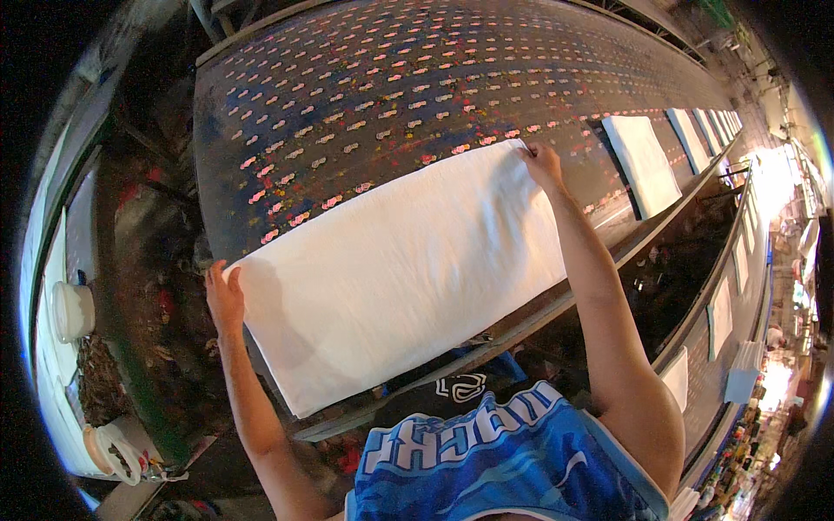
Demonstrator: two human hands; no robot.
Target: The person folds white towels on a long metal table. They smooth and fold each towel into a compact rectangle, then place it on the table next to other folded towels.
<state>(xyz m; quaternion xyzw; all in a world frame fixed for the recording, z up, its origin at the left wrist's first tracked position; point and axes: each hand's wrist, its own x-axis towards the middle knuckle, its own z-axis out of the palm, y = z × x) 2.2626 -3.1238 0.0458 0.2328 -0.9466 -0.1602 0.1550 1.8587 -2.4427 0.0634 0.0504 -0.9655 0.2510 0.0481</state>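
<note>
A white rectangular piece of cloth (400, 269) stretches between my two hands, over the near edge of a long dark table (382, 148). My left hand (227, 297) pinches its far left corner, thumb on top and the other fingers partly beneath. At the far right corner, my right hand (543, 167) grips the cloth's edge between thumb and fingers. Soft wrinkles run through the cloth near the right hand. Its near edge hangs at the table's front rail. How much of its underside touches the table is hidden.
Rows of small printed marks and paint spots cover the table. Further right lie a white cloth panel (641, 165) and several more. A parallel table at right holds white pieces (719, 318). At left are a white tub (73, 311) and a white ring (120, 456).
</note>
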